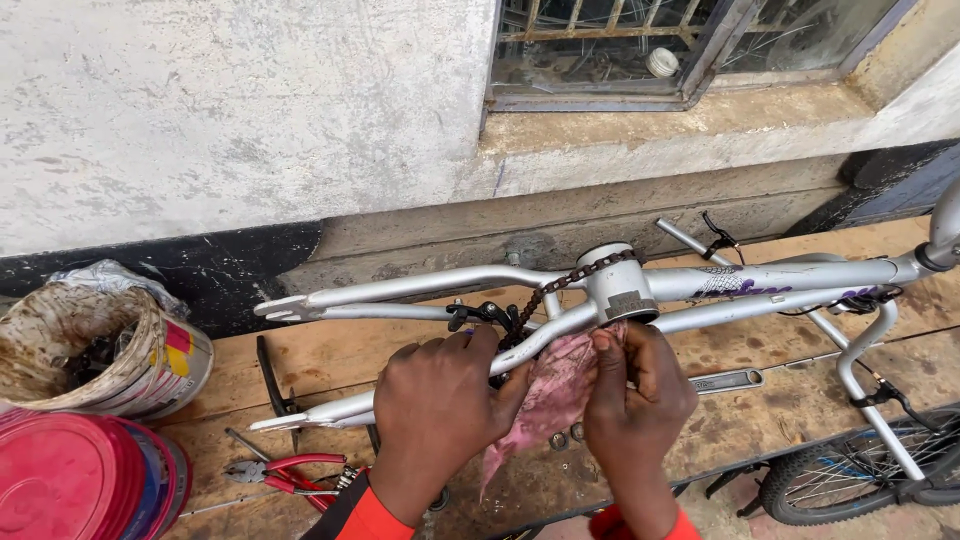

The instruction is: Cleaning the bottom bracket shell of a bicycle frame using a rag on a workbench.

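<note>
Just below the bottom-bracket shell [618, 283] of the silver bicycle frame [800, 278], which lay on its side across the wooden table [330, 355], I was wiping the tube with a pink rag [552, 398]. My right hand [636, 400] pinched the rag tight against the shell, wrist bent upward, while my left hand [437, 410] closed its grip over the tube left of the shell, steadying it. By my judgement, the next stroke called for firm pressure toward the rusty chain [565, 284] draped over that shell.

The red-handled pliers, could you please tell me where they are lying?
In the head view, the red-handled pliers lie low on the left, on the wooden bench, between the red lid and the left hand.
</note>
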